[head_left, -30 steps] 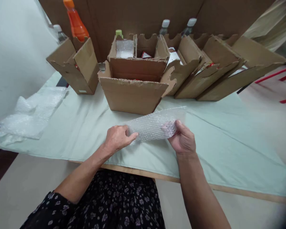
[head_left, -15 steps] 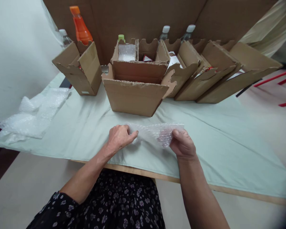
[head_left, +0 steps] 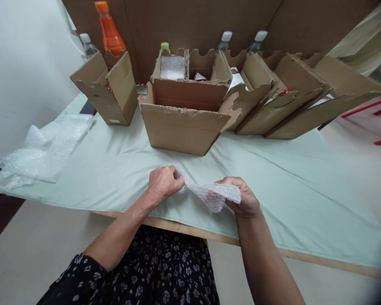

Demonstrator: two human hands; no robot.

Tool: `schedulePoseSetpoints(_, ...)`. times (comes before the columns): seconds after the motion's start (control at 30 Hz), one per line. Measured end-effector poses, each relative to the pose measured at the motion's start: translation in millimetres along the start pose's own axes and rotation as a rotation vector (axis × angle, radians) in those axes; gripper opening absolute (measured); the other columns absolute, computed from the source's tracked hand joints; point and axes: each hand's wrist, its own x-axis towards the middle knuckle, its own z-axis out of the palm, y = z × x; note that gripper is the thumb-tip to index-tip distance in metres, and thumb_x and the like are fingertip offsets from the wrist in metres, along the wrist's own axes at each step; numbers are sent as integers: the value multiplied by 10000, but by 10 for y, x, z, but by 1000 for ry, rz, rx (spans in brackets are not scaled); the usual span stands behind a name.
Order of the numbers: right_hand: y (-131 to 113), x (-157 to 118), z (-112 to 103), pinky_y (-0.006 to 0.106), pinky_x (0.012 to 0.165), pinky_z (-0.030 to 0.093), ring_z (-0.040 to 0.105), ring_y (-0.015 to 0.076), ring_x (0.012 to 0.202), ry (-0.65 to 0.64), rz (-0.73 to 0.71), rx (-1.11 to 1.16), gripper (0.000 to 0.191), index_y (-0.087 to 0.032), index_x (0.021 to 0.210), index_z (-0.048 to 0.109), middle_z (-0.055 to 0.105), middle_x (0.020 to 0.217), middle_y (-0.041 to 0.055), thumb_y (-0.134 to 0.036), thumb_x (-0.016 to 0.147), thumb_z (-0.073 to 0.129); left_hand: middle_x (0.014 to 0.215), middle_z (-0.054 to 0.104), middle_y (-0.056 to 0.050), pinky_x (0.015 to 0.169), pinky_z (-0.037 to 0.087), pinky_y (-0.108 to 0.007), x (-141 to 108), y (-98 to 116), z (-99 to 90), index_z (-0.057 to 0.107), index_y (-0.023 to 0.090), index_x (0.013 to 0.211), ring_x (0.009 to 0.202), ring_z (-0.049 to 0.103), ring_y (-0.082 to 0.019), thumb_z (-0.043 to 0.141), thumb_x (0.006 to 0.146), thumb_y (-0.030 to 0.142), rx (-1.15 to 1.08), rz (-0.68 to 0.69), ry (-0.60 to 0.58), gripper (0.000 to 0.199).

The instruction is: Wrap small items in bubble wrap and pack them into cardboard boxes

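Note:
A strip of clear bubble wrap (head_left: pixel 206 192) stretches between my two hands, low above the pale green tablecloth. My left hand (head_left: pixel 165 181) pinches its left end, fingers curled round with the thumb on top. At the other end, my right hand (head_left: pixel 241 197) grips the wrap from behind, and its fingers are partly covered by the folded plastic. The strip looks twisted in the middle, with a flap hanging near my right palm. Just beyond my hands stands an open cardboard box (head_left: pixel 180 131); a little red shows inside it.
Bubble wrap sheets (head_left: pixel 44 148) lie at the table's left. Open cardboard boxes (head_left: pixel 114 93) stand along the back, several leaning (head_left: pixel 282 110) at the right. Behind them are an orange bottle (head_left: pixel 109 31) and clear bottles (head_left: pixel 225 40). The table's wooden edge (head_left: pixel 190 228) runs near my body.
The right end of the bubble wrap has folded over and dropped lower. My right hand has turned, with its fingers now behind the wrap. My left hand keeps its pinch.

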Motion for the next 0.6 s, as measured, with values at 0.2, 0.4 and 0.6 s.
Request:
schedulePoseSetpoints(0.2, 7, -13, 31, 297, 487, 492, 622, 188, 498, -156, 4, -17, 439, -200, 586, 717, 722, 614, 84, -612, 638, 858, 867, 782, -127, 742, 458, -369, 25, -9, 20, 749, 205, 785, 858, 703, -315, 606, 810, 273, -56, -40, 13, 160)
schedulePoseSetpoints(0.4, -16, -22, 39, 296, 462, 474, 573, 169, 453, -39, 5, 15, 479, -220, 542, 677, 658, 528, 34, -640, 540, 909, 766, 725, -95, 720, 439, -350, 61, -48, 62, 673, 199, 673, 807, 675, -283, 563, 789, 256, -143, -12, 14, 169)
schedulePoseSetpoints(0.6, -64, 36, -254, 301, 588, 555, 633, 159, 602, 460, -117, 82, 394, -242, 760, 716, 706, 695, -19, -501, 587, 957, 659, 645, -15, 675, 454, -292, -12, -528, -229, 602, 203, 596, 703, 598, -189, 510, 746, 303, -504, 116, -56, 203)
